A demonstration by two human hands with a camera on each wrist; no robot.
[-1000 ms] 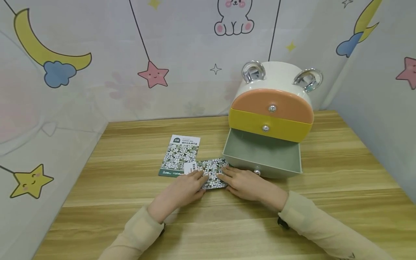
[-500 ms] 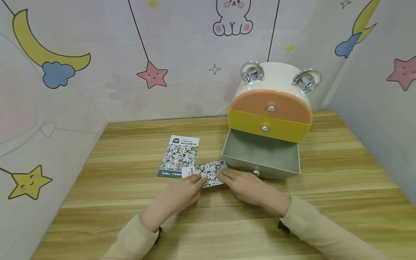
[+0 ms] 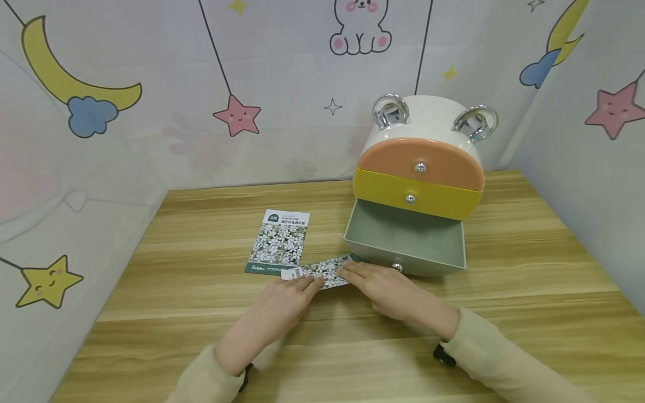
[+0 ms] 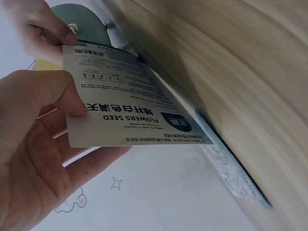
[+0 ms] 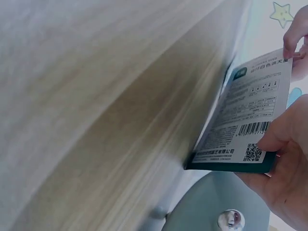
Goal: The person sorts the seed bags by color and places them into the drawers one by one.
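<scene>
Both hands pinch the two ends of a flower seed packet (image 3: 330, 272), thumb underneath and fingers on the flower-printed face. My left hand (image 3: 282, 307) has the end with the white label. At the other end is my right hand (image 3: 388, 291), just in front of the pulled-out drawer. The packet is tilted up from the table; its printed back (image 4: 115, 86) shows in the left wrist view, with barcode and QR code in the right wrist view. A second seed packet (image 3: 279, 243) lies flat on the table behind the left hand.
A bear-eared drawer box (image 3: 420, 162) stands at the back right, with orange and yellow drawers shut. Its green bottom drawer (image 3: 403, 257) is pulled out, nothing visible inside. Behind the wooden table (image 3: 191, 252) hangs a cartoon-printed backdrop (image 3: 282, 67).
The held packet has tilted up more steeply and shifted slightly toward the person, away from the flat packet's edge. Both hands have moved with it, keeping their hold.
</scene>
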